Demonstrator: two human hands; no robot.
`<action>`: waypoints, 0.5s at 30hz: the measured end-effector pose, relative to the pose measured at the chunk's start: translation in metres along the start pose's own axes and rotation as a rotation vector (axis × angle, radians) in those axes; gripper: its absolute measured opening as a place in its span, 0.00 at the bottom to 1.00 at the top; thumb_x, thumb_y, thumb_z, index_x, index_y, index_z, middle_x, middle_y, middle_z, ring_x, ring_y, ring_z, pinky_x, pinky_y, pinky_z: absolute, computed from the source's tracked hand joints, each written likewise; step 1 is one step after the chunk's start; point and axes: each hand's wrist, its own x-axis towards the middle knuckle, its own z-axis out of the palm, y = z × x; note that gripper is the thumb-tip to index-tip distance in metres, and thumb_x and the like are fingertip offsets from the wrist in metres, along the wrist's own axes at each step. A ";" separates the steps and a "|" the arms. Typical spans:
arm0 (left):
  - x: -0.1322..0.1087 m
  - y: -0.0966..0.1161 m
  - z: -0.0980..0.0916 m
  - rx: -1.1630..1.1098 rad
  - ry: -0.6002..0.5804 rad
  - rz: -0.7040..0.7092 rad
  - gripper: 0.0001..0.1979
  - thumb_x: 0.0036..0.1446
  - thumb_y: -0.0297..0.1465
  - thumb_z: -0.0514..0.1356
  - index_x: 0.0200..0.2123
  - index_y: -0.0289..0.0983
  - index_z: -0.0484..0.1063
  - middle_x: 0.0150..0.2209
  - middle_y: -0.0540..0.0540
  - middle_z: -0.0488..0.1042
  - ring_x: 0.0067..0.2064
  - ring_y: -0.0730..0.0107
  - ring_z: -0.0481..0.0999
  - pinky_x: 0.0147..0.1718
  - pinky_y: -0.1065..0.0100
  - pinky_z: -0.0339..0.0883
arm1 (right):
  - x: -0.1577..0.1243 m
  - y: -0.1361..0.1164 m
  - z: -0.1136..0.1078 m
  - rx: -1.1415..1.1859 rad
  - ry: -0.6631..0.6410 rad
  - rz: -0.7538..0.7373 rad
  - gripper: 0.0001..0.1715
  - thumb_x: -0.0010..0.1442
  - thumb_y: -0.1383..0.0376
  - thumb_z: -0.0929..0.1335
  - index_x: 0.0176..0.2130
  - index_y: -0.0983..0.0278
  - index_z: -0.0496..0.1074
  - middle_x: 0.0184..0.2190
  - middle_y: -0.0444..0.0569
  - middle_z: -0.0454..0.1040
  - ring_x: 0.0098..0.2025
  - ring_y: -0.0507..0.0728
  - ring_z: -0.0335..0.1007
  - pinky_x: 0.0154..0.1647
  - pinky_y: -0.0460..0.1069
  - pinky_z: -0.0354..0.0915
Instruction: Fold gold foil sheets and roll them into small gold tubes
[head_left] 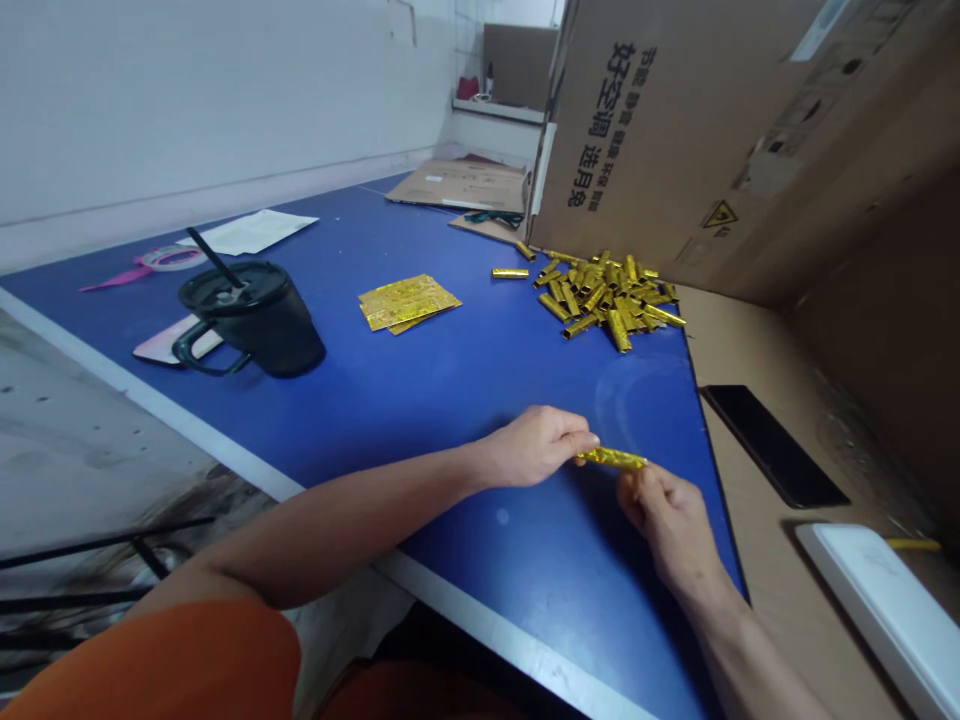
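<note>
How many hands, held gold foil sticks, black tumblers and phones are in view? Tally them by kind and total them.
Hands: 2 (left hand, right hand)
Held gold foil stick: 1
Black tumbler: 1
Black phone: 1
Total: 5

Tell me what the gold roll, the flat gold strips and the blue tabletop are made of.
The gold roll looks like thin metallic foil or foil-faced paper: crinkled, brightly glinting. The flat gold strips look the same, shiny and creased. The blue tabletop seems painted board with a soft sheen; its core is hidden.
</note>
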 end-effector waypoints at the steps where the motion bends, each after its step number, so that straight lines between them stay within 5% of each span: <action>1: -0.001 0.001 0.004 -0.014 0.020 -0.009 0.15 0.57 0.34 0.48 0.23 0.34 0.65 0.21 0.53 0.64 0.26 0.78 0.63 0.25 0.76 0.54 | 0.000 0.000 0.002 0.041 -0.035 0.013 0.28 0.50 0.44 0.60 0.16 0.63 0.56 0.13 0.39 0.50 0.16 0.47 0.43 0.15 0.44 0.43; 7: -0.005 0.002 0.025 -0.099 -0.053 -0.014 0.11 0.55 0.28 0.48 0.24 0.34 0.67 0.24 0.52 0.69 0.28 0.77 0.65 0.27 0.74 0.57 | -0.003 -0.001 0.012 0.118 -0.122 0.117 0.26 0.52 0.48 0.62 0.17 0.64 0.59 0.14 0.39 0.52 0.17 0.47 0.45 0.15 0.44 0.44; 15: -0.004 0.003 0.016 -0.062 -0.023 -0.015 0.14 0.57 0.33 0.49 0.23 0.34 0.67 0.23 0.52 0.67 0.27 0.77 0.65 0.26 0.75 0.56 | -0.003 -0.005 0.009 0.106 -0.017 0.133 0.30 0.54 0.46 0.57 0.13 0.64 0.58 0.11 0.39 0.50 0.14 0.47 0.44 0.15 0.45 0.43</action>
